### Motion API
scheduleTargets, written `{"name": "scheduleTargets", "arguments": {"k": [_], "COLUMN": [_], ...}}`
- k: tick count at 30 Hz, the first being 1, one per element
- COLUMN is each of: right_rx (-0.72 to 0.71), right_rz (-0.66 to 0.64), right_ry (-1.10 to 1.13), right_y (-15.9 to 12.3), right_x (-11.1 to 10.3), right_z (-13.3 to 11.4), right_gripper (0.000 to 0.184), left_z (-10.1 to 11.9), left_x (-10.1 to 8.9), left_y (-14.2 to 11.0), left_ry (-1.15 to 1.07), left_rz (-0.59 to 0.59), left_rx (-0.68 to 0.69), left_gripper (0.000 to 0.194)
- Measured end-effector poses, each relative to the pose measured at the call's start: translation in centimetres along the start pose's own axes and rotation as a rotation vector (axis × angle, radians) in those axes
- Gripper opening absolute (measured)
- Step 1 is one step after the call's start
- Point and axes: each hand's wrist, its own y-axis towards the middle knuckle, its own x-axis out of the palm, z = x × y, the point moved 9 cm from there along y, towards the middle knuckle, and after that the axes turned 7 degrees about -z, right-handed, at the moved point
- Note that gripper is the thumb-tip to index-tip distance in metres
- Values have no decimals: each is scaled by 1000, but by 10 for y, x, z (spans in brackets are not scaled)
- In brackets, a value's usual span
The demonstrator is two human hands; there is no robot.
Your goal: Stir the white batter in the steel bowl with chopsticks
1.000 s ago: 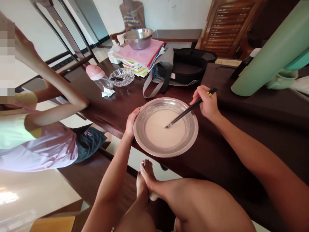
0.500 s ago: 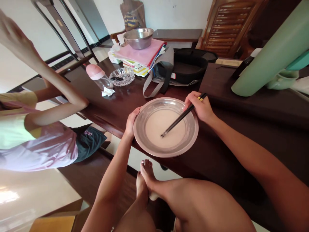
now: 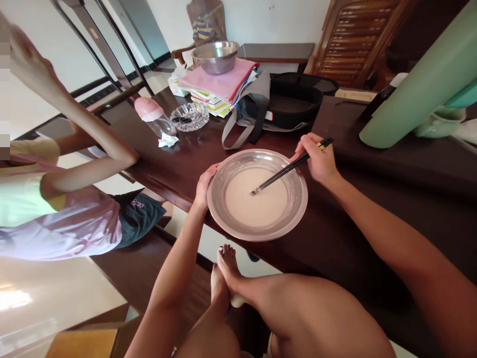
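At centre frame, the left hand (image 3: 206, 186) grips a round, shiny metal bowl (image 3: 217, 204) of smooth, milky liquid (image 3: 257, 209); the right hand (image 3: 317, 156) clasps slender black chopsticks (image 3: 283, 172).

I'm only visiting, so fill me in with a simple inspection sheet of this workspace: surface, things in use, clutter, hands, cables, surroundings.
Surface: dark, glossy table.
Things in use: wide metal bowl of pale liquid; black chopsticks, tips at the liquid.
Clutter: pink-capped bottle, crumpled tissue, glass dish, smaller bowl on stacked papers, green cylinder.
Hands: left hand holds the wide bowl's rim; right hand grips the chopsticks.
Cables: nothing seen that is plainly a cable.
Surroundings: another person at the left; wooden chair behind.
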Motion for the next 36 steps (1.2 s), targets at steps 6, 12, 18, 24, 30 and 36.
{"name": "scheduleTargets", "arguments": {"k": [6, 12, 18, 24, 30, 36], "right_rx": [33, 26, -5, 20, 18, 4], "right_rz": [-98, -3, -27, -86, 20, -66], "right_ry": [-23, -26, -12, -20, -31, -18], "right_y": [-1, 1, 1, 1, 1, 2], "right_x": [11, 0, 2, 8, -4, 5], "right_z": [1, 2, 0, 2, 3, 1], "right_gripper": [39, 43, 38, 39, 40, 37], "left_z": [-1, -2, 0, -1, -1, -2], "left_x": [-1, 0, 0, 1, 0, 0], "left_y": [0, 0, 0, -1, -2, -1], "left_ry": [-14, 6, -19, -20, 10, -14], "left_rz": [11, 7, -2, 1, 22, 9], "left_rx": [-7, -26, -3, -21, -41, -25], "left_gripper": [38, 39, 37, 38, 39, 40]}}
